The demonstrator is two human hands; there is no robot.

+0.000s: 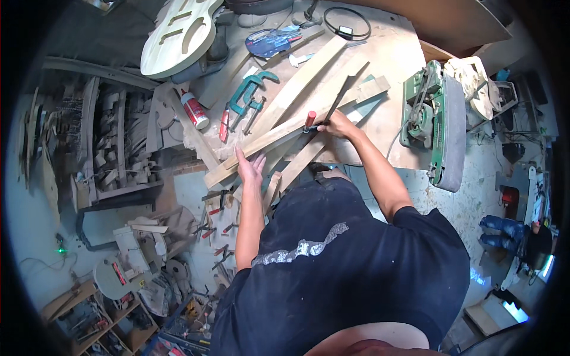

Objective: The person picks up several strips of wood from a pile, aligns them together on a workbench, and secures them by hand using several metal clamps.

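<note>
A long pale wooden board [279, 133] lies slanted across the workbench [392, 65], over other boards. My left hand [250, 168] presses flat on its near-left end, fingers spread. My right hand [336, 125] grips the red handle of a bar clamp [310, 120], whose dark bar [339, 95] runs up and to the right across the boards. A second long board [300, 80] lies beside them, angled toward the far side.
Green C-clamps [249, 95] and a red-and-white glue bottle [195, 110] lie at the bench's left. A green belt sander [433, 118] stands on the right. An unfinished guitar body [178, 32] sits far left. Clamps hang below the bench. Another person [522, 237] sits at right.
</note>
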